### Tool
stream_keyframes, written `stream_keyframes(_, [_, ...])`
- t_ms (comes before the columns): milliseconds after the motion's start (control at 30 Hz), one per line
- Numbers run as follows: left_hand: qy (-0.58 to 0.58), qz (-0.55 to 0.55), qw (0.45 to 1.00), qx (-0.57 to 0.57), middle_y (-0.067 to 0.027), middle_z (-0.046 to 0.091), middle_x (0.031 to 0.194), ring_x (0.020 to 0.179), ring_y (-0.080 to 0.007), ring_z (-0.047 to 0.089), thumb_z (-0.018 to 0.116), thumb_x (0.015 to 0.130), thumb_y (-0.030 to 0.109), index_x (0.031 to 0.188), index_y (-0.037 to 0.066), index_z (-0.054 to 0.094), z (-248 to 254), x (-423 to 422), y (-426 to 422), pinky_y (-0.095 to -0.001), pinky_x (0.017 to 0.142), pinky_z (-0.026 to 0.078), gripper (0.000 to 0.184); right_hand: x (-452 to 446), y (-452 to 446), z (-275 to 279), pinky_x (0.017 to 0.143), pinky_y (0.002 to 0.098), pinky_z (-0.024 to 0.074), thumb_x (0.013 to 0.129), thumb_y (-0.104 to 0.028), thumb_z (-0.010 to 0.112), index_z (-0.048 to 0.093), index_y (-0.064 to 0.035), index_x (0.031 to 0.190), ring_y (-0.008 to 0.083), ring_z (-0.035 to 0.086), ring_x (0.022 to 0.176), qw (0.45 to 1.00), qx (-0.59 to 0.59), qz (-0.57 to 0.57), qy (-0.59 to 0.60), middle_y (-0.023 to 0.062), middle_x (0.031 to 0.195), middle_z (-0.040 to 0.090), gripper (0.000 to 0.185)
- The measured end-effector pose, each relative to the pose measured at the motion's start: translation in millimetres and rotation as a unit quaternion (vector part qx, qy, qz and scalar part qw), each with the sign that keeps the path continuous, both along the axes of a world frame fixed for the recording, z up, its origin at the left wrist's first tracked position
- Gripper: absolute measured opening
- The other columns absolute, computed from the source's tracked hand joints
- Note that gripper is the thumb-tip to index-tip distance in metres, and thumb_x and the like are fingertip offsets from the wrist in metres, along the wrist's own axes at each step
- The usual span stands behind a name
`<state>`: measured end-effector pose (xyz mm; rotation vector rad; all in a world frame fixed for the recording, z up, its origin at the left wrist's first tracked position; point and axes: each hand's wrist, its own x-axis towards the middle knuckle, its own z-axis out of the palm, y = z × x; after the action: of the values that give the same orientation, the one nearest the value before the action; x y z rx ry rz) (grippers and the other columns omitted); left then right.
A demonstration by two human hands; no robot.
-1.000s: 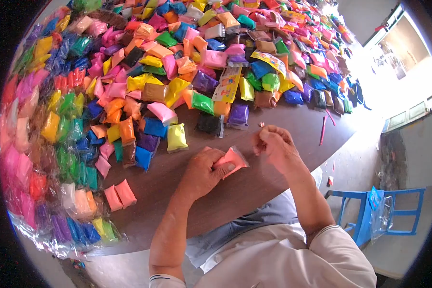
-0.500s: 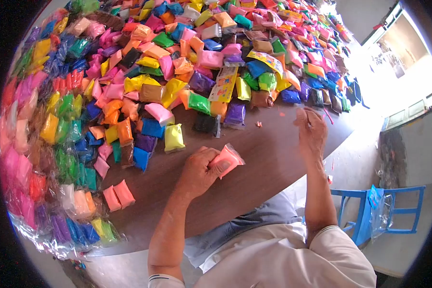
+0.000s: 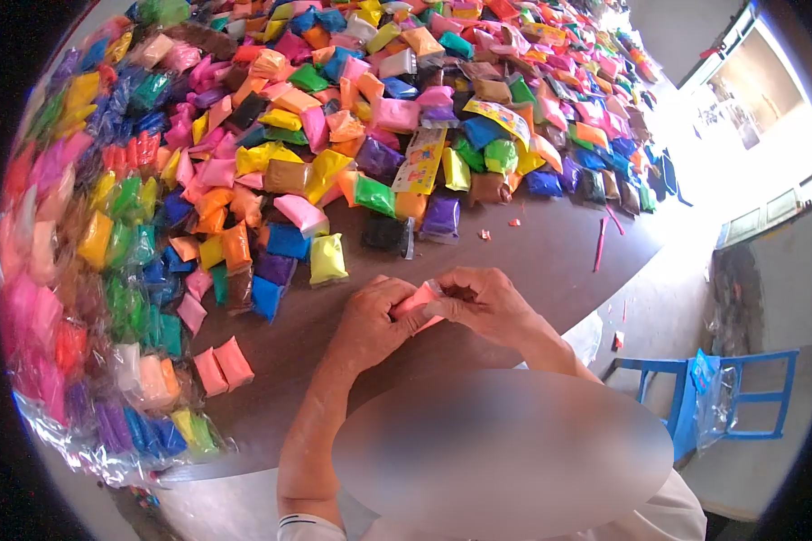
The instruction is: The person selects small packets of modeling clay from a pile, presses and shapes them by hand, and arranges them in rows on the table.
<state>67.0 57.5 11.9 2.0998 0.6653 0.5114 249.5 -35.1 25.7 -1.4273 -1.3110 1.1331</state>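
Note:
A small salmon-pink clay packet [image 3: 412,305] in clear plastic is between my two hands above the near part of the table. My left hand [image 3: 370,317] is closed around its left side, thumb on top. At its upper right edge my right hand [image 3: 489,302] pinches the packet, fingers bent and thumb near the other thumb. The fingers partly hide the packet. Two similar pink packets [image 3: 224,366] lie side by side on the table to the left. Nearest beyond my left hand is a yellow packet [image 3: 327,259].
A big heap of coloured packets [image 3: 392,113] covers the far side of the brown table [image 3: 532,257]. Thin pink sticks [image 3: 599,245] and small pink scraps [image 3: 484,234] lie at the right. A blue chair [image 3: 758,361] stands beyond the table edge. A blurred oval covers the lower middle.
My right hand has come from the table's right side to the packet and now pinches its edge. A pink stick shows where that hand was. My left hand has barely moved.

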Motion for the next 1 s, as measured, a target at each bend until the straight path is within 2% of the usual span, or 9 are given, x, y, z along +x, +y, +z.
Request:
stream_keyframes(133, [-0.012, -0.003, 0.999, -0.039, -0.0150, 0.058, 0.080, 0.080, -0.0339, 0.056, 0.071, 0.081, 0.041, 0.086, 0.000, 0.061, 6, -2, -1, -0.0403, 0.071, 0.046, 0.043, 5, 2, -11, 0.064, 0.0244, 0.0469, 0.091, -0.019, 0.065, 0.064, 0.0015, 0.101, 0.0072, 0.055, 0.072, 0.994, -0.031, -0.050, 0.087, -0.0013, 0.078, 0.061, 0.023])
stream_keyframes(233, [-0.013, -0.009, 1.000, -0.009, -0.0125, 0.060, 0.084, 0.079, -0.0271, 0.058, 0.073, 0.079, 0.039, 0.093, 0.000, 0.063, 1, -4, 0, -0.0366, 0.072, 0.047, 0.042, 6, 1, -11, 0.066, 0.0239, 0.0481, 0.093, -0.021, 0.063, 0.065, 0.0020, 0.103, 0.0073, 0.057, 0.075, 0.991, -0.031, -0.053, 0.116, -0.0010, 0.081, 0.063, 0.025])
stream_keyframes(400, [-0.013, -0.001, 1.000, -0.012, -0.0141, 0.059, 0.084, 0.080, -0.0301, 0.058, 0.071, 0.080, 0.045, 0.092, 0.000, 0.062, -2, -4, 0, -0.0384, 0.072, 0.047, 0.047, 0, 3, -17, 0.067, 0.0234, 0.0488, 0.094, -0.023, 0.061, 0.064, 0.0011, 0.104, 0.0072, 0.057, 0.074, 0.985, 0.011, -0.108, 0.133, -0.0007, 0.081, 0.063, 0.026])
stream_keyframes(500, [-0.003, 0.000, 1.000, -0.003, -0.0166, 0.060, 0.085, 0.082, -0.0340, 0.057, 0.070, 0.081, 0.045, 0.091, -0.001, 0.062, 2, -3, -1, -0.0409, 0.073, 0.047, 0.048, -1, 3, 3, 0.059, 0.0202, 0.0434, 0.097, -0.024, 0.057, 0.063, 0.0022, 0.106, 0.0046, 0.052, 0.067, 0.991, -0.026, -0.104, 0.079, -0.0010, 0.080, 0.061, 0.029])
stream_keyframes(600, [-0.013, -0.004, 1.000, 0.006, -0.0180, 0.060, 0.085, 0.083, -0.0360, 0.056, 0.068, 0.082, 0.046, 0.089, -0.002, 0.061, 1, -1, -1, -0.0422, 0.073, 0.046, 0.049, 9, 5, 4, 0.056, 0.0196, 0.0416, 0.098, -0.025, 0.055, 0.062, 0.0012, 0.107, 0.0038, 0.051, 0.067, 0.994, -0.086, -0.058, 0.020, -0.0011, 0.081, 0.060, 0.029])
stream_keyframes(700, [-0.008, -0.002, 1.000, 0.006, -0.0161, 0.059, 0.084, 0.080, -0.0345, 0.056, 0.068, 0.082, 0.047, 0.088, -0.001, 0.061, -5, -1, 0, -0.0414, 0.073, 0.046, 0.049, 14, 6, -13, 0.055, 0.0214, 0.0397, 0.098, -0.026, 0.055, 0.063, -0.0002, 0.103, 0.0045, 0.051, 0.067, 0.976, -0.060, -0.120, 0.171, -0.0005, 0.080, 0.059, 0.027])
stream_keyframes(800, [-0.004, -0.002, 1.000, 0.008, -0.0151, 0.058, 0.083, 0.079, -0.0333, 0.056, 0.070, 0.081, 0.045, 0.088, 0.000, 0.062, -5, -1, 1, -0.0406, 0.072, 0.046, 0.045, 17, 6, -10, 0.055, 0.0197, 0.0397, 0.098, -0.027, 0.055, 0.064, -0.0011, 0.104, 0.0033, 0.048, 0.064, 0.970, -0.042, -0.118, 0.208, -0.0025, 0.079, 0.057, 0.028])
stream_keyframes(900, [0.003, -0.008, 1.000, 0.012, -0.0165, 0.059, 0.083, 0.080, -0.0352, 0.056, 0.071, 0.080, 0.044, 0.086, -0.001, 0.061, -3, -2, 0, -0.0418, 0.072, 0.046, 0.047, 11, 5, 1, 0.055, 0.0198, 0.0389, 0.094, -0.027, 0.061, 0.064, -0.0014, 0.102, 0.0036, 0.048, 0.066, 0.994, -0.019, -0.065, 0.085, -0.0017, 0.081, 0.057, 0.026])
stream_keyframes(1000, [-0.010, -0.005, 1.000, 0.005, -0.0159, 0.060, 0.082, 0.078, -0.0345, 0.057, 0.073, 0.078, 0.043, 0.088, -0.001, 0.062, 5, 0, -3, -0.0414, 0.071, 0.047, 0.046, 17, 8, -6, 0.058, 0.0208, 0.0407, 0.089, -0.021, 0.067, 0.062, -0.0019, 0.100, 0.0047, 0.050, 0.070, 0.995, 0.038, 0.046, -0.076, -0.0014, 0.082, 0.056, 0.022])
